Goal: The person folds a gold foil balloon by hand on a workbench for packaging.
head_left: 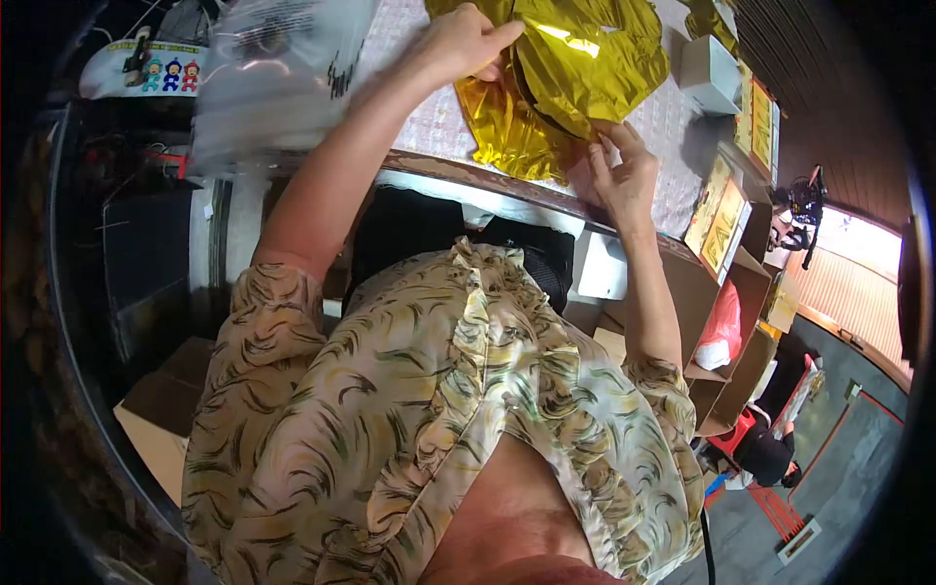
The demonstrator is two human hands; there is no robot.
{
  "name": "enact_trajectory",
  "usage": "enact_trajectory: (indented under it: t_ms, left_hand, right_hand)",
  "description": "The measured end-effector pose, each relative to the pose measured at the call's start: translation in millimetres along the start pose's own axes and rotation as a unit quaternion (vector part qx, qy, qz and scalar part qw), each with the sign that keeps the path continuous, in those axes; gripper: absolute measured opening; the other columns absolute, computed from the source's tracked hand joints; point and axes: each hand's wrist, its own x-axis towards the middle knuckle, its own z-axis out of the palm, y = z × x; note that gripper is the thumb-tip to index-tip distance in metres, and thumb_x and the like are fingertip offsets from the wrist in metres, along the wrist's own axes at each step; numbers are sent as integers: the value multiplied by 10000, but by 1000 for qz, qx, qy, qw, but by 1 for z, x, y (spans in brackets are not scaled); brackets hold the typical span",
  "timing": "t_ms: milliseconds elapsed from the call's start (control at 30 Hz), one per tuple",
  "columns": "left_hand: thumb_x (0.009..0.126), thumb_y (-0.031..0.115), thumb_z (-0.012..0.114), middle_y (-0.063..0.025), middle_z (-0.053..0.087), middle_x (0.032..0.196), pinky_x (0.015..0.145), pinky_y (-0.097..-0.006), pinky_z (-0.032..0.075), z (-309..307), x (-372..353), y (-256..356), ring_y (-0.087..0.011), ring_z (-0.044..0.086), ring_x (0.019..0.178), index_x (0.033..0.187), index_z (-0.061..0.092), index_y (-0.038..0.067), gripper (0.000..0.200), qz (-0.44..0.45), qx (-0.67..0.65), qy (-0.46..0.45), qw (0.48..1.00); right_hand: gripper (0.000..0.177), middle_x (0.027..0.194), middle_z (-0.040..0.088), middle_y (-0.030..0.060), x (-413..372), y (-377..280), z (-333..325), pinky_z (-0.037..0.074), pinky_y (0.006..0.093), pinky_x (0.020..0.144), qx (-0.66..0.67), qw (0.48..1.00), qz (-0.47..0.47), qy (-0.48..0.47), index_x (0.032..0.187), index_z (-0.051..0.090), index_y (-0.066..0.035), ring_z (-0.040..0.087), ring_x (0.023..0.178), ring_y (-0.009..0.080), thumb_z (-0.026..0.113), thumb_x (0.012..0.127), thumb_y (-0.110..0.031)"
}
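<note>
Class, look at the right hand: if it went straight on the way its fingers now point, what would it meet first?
The crinkled gold sheet. The right hand's fingertips are already at its lower edge; whether the hand would push into it or slide underneath is unclear from this view.

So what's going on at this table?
A person has a sheet of shiny gold film up over the cloth-covered table. Left hand is at its left edge, right hand pinches its lower edge. More crumpled gold film lies below it; can't tell if it's the same piece. Clear plastic is to the left, a small white box to the right. Someone else is in the background, apart from this work.
</note>
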Motion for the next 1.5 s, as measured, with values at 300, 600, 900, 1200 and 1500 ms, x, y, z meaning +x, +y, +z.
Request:
enact_trajectory:
  t_ms: [300,600,900,1200,1500]
  left_hand:
    - [906,268,752,-172,702,1055,713,-332,582,10,-1,8,-195,725,811,1157,608,-53,432,-12,-47,46,998]
    - [858,204,806,-167,741,884,615,-301,589,4,-3,20,-201,737,713,1129,557,-74,461,3,-128,54,990]
    - [758,250,889,-145,720,888,634,-329,571,16,18,11,-214,712,722,1156,545,-51,606,1,-84,73,994]
    - [670,274,930,-123,703,832,706,-358,556,20,17,22,-235,692,759,1116,539,-23,663,23,-21,110,993]
    - [806,321,840,-149,728,875,691,-363,558,24,21,10,-248,718,765,1191,548,-23,593,70,36,202,976]
  right_hand:
    - [364,1196,725,115,-1,-17,11,410,547,1118,-144,976,-146,72,1157,703,-74,686,1123,326,735,805,12]
    - [210,1055,775,83,-3,-3,19,514,321,949,28,996,2,83,1111,757,-1,687,988,126,746,902,-29]
    - [197,998,767,57,-5,-6,23,524,259,881,124,988,70,60,1103,748,41,663,947,98,748,917,-22]
    - [174,1028,760,76,-3,-23,16,521,243,879,176,976,118,50,1063,749,54,663,972,97,753,923,-51]
    - [177,1013,754,50,-1,1,23,511,220,808,328,929,133,108,1119,704,24,656,894,70,722,956,-43]
